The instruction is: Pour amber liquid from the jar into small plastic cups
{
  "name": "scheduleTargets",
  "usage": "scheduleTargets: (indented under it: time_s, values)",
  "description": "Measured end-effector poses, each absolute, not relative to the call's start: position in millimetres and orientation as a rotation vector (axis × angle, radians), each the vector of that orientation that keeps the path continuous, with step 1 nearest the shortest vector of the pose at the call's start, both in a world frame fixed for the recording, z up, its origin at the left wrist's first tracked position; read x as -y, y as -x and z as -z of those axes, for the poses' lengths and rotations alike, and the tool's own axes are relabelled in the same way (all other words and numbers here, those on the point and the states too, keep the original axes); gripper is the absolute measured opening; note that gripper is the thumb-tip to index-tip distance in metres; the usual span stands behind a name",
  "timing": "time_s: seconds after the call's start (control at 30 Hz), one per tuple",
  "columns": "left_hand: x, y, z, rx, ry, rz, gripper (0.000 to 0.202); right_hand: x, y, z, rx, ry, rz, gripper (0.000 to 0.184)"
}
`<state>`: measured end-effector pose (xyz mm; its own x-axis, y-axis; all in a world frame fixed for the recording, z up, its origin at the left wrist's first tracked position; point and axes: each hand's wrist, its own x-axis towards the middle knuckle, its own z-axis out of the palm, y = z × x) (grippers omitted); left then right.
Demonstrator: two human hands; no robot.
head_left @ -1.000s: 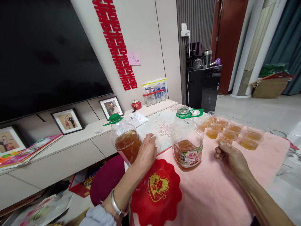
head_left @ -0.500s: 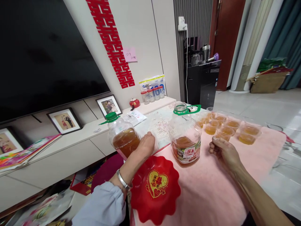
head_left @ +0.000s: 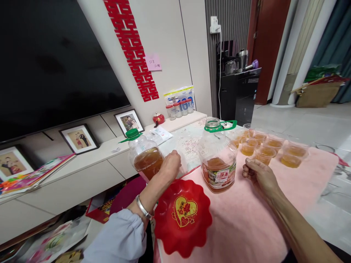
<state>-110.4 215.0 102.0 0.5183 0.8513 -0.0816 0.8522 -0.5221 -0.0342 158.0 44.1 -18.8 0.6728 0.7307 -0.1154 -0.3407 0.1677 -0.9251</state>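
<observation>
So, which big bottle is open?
The bottle on the pink cloth: its neck is bare. The other bottle, beside the left hand, has a green cap.

Capped jug (head_left: 145, 157): left of my left hand (head_left: 170, 167), possibly touching. Open jug (head_left: 218, 157): between my two hands. Cups (head_left: 264, 153): just beyond the fingers (head_left: 248, 168) of my right hand (head_left: 260, 176). Dish (head_left: 182, 213): nearer me.
</observation>
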Motion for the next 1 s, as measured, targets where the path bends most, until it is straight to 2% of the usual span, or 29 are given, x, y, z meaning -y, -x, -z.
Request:
scheduleTargets:
  time_s: [0.43, 0.73, 0.87, 1.0]
  values:
    - [-200, 115, -134, -1.519, -2.807, 0.068, 0.012, -48, -156, 25, 0.443, 1.18, -0.8, 0.028]
    - [-187, 130, -157, -1.428, -2.807, -0.25, 0.011, -47, -153, 23, 0.473, 1.17, -0.787, 0.026]
    - [-175, 151, -152, -1.266, -2.768, -0.371, 0.011, -45, -154, 21, 0.479, 1.174, -0.777, 0.025]
    - [-151, 176, -128, -1.069, -2.707, -0.343, 0.018, -45, -155, 19, 0.484, 1.182, -0.771, 0.025]
